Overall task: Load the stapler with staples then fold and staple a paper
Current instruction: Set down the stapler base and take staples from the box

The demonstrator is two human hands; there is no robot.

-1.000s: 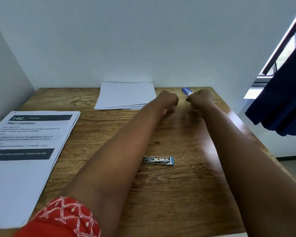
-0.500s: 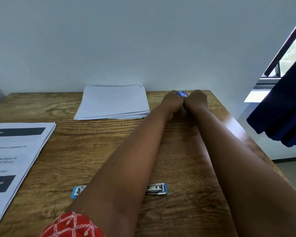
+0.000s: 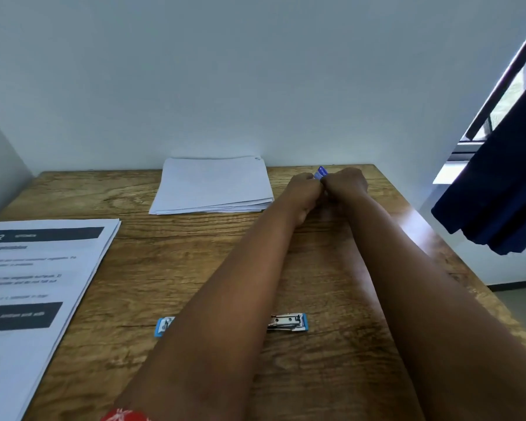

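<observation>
A small blue staple box (image 3: 321, 172) is at the far right of the wooden table (image 3: 152, 278), near the wall. My left hand (image 3: 303, 189) and my right hand (image 3: 345, 182) meet around it, fingers curled on it; only its top corner shows. The blue and metal stapler (image 3: 287, 322) lies opened flat on the table near me, its middle hidden under my left forearm, its other end (image 3: 163, 326) showing at the left. A stack of blank white paper (image 3: 213, 185) lies at the back centre.
Printed sheets with black bars (image 3: 40, 284) lie along the table's left side. A dark blue curtain (image 3: 498, 189) hangs beyond the table's right edge under a window. White walls stand behind and to the left.
My two hands have come together around the staple box at the back right. The camera view has shifted, and both ends of the stapler now show beside my left forearm.
</observation>
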